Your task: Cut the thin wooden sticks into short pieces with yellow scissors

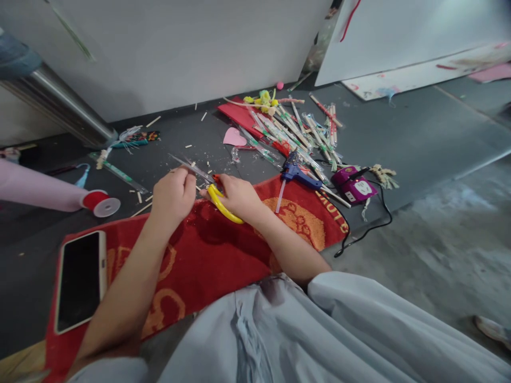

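My right hand grips the yellow-handled scissors, blades pointing leftward, at the far edge of the red cloth. My left hand is curled beside the blades; whether it closes on anything, I cannot tell. A blue glue gun lies rightward.

Pale grey-blue garment across the lap, plain cloth, loose, in long soft folds; a darker, crumpled strip down its front; left of that strip, a matching pale sleeve; above it, left grip, right grip and forearms, all bare.
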`<state>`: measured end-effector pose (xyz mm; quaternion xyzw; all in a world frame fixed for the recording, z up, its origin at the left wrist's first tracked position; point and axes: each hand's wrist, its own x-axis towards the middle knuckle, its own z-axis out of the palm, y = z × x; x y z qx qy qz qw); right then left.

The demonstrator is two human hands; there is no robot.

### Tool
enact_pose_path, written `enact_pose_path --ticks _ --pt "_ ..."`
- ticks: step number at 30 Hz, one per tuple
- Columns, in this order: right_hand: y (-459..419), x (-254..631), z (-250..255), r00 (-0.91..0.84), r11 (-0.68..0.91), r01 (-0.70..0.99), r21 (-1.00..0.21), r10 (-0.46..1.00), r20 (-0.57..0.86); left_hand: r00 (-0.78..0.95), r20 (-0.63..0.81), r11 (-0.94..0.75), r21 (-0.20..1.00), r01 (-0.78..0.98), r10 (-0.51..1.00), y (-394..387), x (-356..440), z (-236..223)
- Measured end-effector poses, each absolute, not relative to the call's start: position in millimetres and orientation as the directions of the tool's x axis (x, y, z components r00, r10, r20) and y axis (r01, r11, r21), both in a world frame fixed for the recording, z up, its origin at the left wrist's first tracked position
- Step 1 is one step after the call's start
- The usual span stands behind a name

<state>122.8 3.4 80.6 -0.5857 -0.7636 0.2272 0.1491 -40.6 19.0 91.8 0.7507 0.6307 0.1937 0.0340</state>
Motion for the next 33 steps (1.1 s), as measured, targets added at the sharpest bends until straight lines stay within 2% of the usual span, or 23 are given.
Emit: enact_pose_path --ticks 3,6,9,13,18,21,26,33 --pt "5 122 79 -0.256 0.197 0.827 -0.527 0.966 -0.041 0.12 0.249 -0.192 0.287 0.938 0.961 17 -39 94" --pt "8 123 79 -0.213 0.148 0.807 -0.572 0.976 -0.048 0.123 0.335 -0.219 0.267 0.938 0.934 10 -34 99" --pt "12 127 80 -0.133 0.055 0.766 -0.641 0.988 -0.073 0.139 0.462 -0.264 0.218 0.939 0.876 1 -30 103" --pt "15 131 82 -0.09 0.0 0.648 -0.762 0.993 -0.077 0.176 0.472 -0.314 0.23 0.921 0.864 -8 -25 100" --pt "15 128 73 -0.131 0.021 0.488 -0.873 0.99 -0.049 0.229 0.445 -0.425 0.413 0.806 0.866 -9 -11 81" --pt "16 123 65 -0.168 0.016 0.43 -0.903 0.984 -0.062 0.231 0.386 -0.424 0.55 0.72 0.893 -7 -4 64" --pt "17 120 61 -0.218 0.086 0.581 -0.809 0.974 -0.053 0.228 0.19 -0.291 0.742 0.603 0.955 -9 4 48" --pt "19 121 60 -0.26 0.16 0.675 -0.72 0.965 -0.029 0.177 0.228 -0.287 0.817 0.5 0.957 -7 9 32"
